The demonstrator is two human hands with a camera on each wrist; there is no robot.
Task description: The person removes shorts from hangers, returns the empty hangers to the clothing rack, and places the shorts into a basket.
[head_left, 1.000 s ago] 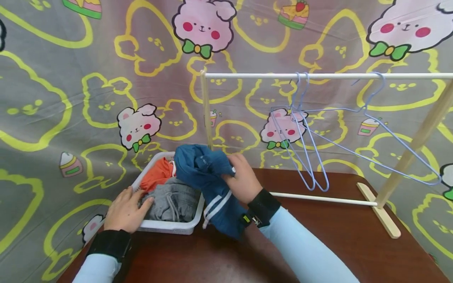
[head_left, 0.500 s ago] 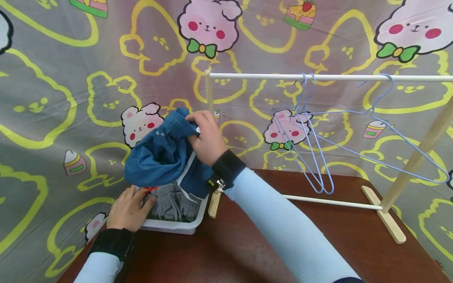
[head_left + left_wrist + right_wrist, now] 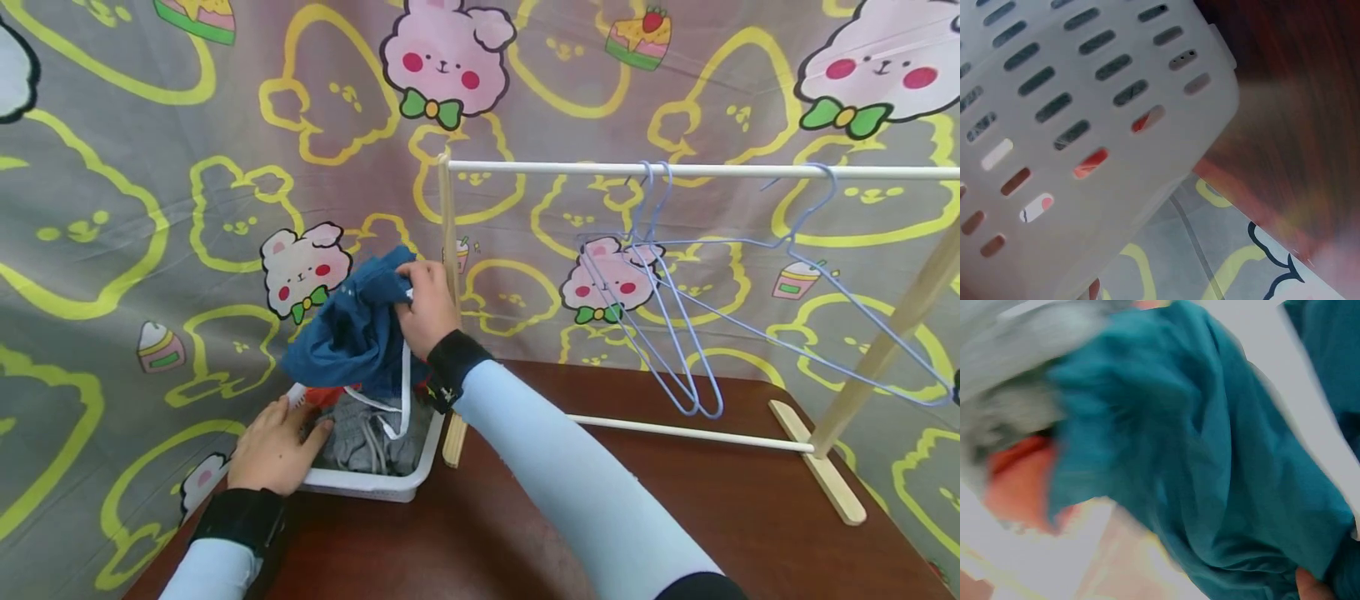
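My right hand (image 3: 429, 304) pinches the gathered upper part of a blue garment (image 3: 360, 325) with white trim and holds it over the left basket. The blue cloth (image 3: 1166, 425) fills much of the right wrist view, with a fingertip at the lower right. Beneath it, a grey garment with a drawstring (image 3: 352, 442) and some orange cloth (image 3: 324, 398) lie in the white basket (image 3: 367, 483). My left hand (image 3: 273, 450) rests over the basket's left rim, fingers loosely extended, thumb near the grey cloth. The left wrist view shows the slotted basket wall (image 3: 1147, 162).
A rack with a white top rail (image 3: 555, 169) and wooden posts stands behind and right of the basket. Blue hangers (image 3: 678, 333) hang from it, and a white lower bar (image 3: 690, 434) runs across. A brown table (image 3: 480, 533) lies beneath; a patterned cloth (image 3: 525, 83) covers the wall.
My right hand lifted the blue garment up and left from beside the basket to above it, then lowered it slightly. The left hand stayed on the basket.
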